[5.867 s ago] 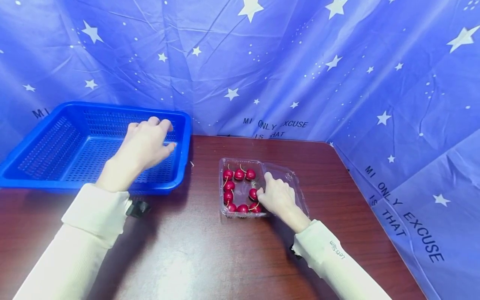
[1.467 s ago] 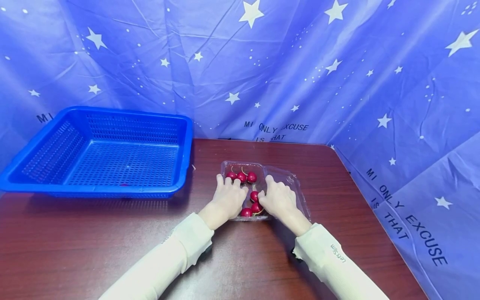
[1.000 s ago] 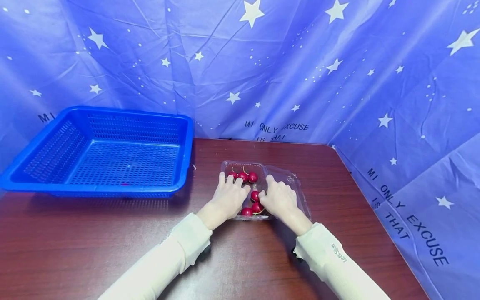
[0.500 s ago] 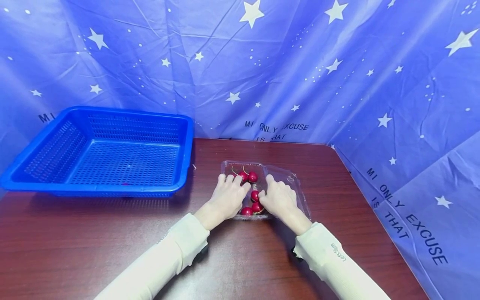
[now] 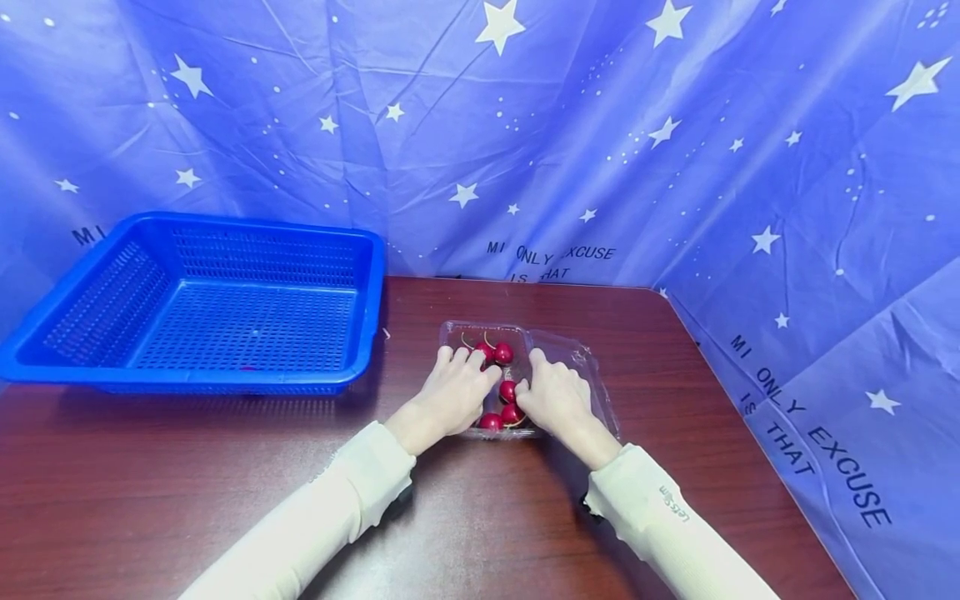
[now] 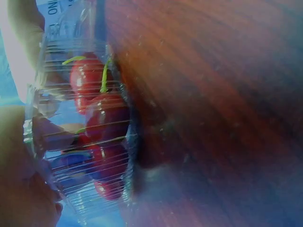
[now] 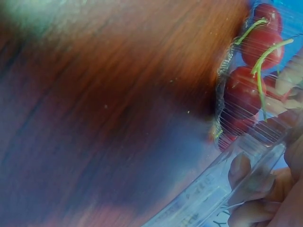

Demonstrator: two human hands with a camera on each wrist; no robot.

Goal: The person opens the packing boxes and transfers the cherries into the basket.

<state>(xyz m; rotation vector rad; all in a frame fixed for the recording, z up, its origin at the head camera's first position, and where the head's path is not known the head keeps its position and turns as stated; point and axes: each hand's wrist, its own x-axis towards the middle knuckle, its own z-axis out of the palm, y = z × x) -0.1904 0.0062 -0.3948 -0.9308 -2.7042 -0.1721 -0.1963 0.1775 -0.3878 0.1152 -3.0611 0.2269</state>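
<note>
A clear plastic clamshell container [image 5: 482, 328] sits on the table with several red cherries [image 5: 503, 353] inside, some with green stems. My left hand [image 5: 452, 396] reaches over its left side, fingers bent down into it. In the right wrist view, seen through the plastic, its fingertips [image 7: 289, 78] close on a red cherry [image 7: 273, 84]. My right hand [image 5: 558, 396] grips the container's right side where the lid joins, thumb toward the inside. The open lid [image 5: 596, 375] lies to the right, partly under that hand. The left hand hides the container's left part.
A large blue plastic basket [image 5: 367, 333] stands at the back left, with a bit of red showing just behind its front rim. A small pale scrap [image 5: 387, 334] lies beside it. Star-printed blue cloth [image 5: 450, 125] hangs behind and to the right of the table [image 5: 480, 517].
From above the basket, my left hand has come right to the container. Fewer cherries show there, and a bit of red shows in the basket. Lately its fingers covered the back-left cherry. Right hand stayed.
</note>
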